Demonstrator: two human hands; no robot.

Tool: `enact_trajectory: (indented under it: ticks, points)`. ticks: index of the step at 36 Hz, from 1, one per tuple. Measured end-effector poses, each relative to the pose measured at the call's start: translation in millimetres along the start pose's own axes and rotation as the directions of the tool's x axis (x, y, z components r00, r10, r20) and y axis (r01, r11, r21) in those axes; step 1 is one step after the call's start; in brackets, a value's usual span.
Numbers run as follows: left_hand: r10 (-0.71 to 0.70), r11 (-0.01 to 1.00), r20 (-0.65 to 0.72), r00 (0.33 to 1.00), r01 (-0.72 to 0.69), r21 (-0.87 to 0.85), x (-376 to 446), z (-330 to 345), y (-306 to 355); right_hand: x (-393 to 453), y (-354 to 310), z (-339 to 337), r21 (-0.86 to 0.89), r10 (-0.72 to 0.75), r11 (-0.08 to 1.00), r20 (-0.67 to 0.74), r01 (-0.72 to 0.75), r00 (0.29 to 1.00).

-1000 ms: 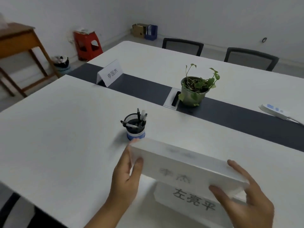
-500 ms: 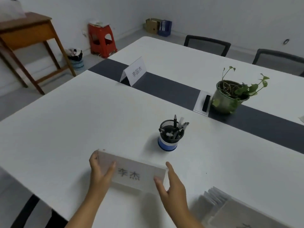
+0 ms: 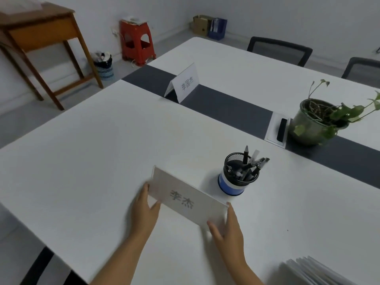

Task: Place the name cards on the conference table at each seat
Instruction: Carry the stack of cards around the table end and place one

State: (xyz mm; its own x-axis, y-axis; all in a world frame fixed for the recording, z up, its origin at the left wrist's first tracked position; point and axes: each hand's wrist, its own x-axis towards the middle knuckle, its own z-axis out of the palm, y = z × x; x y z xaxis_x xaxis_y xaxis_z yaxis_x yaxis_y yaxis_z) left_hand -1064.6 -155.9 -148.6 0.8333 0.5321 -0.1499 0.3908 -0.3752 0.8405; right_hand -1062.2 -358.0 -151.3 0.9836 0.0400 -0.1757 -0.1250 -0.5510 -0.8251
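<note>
A white name card (image 3: 186,197) with dark printed characters stands low over the white conference table (image 3: 98,153), just left of the pen holder. My left hand (image 3: 145,208) grips its left end and my right hand (image 3: 227,227) grips its lower right corner. Whether the card's base touches the table I cannot tell. Another name card (image 3: 184,84) stands folded on the dark centre strip at the far side. A stack of several more cards (image 3: 314,271) lies at the bottom right.
A black mesh pen holder (image 3: 239,175) with a blue base stands right of the held card. A potted plant (image 3: 317,122) and a cable hatch (image 3: 278,129) sit on the dark strip. Two chairs (image 3: 279,50) stand at the far side; a wooden desk (image 3: 41,36) stands left.
Both hands carried the name card from above the stack leftward and down to the table beside the pen holder. The view turned left, so the stack slid to the bottom right.
</note>
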Motion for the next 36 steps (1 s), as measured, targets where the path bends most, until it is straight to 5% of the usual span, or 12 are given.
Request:
enact_trajectory:
  ticks: [6, 13, 25, 36]
  points:
    - [-0.01, 1.0, -0.073, 0.997, 0.011, 0.012, 7.8, 4.0, -5.9, 12.6, 12.2, 13.9, -0.026, -0.131, 0.991, -0.058, 0.13, 0.99]
    - [-0.063, 0.998, -0.172, 0.983, 0.065, 0.002, 14.3, 10.2, -8.8, 30.8, 8.7, 22.7, -0.247, -0.342, 0.925, -0.209, 0.289, 0.916]
    - [0.025, 0.988, -0.175, 0.984, 0.002, 0.153, 49.1, 4.0, -13.1, 44.3, 4.3, 43.2, -0.366, -0.37, 0.892, -0.253, 0.265, 0.894]
    - [0.066, 0.98, -0.185, 0.981, -0.029, 0.198, 46.8, 5.4, -15.0, 44.8, 9.0, 42.0, -0.186, -0.275, 0.955, -0.262, 0.231, 0.925]
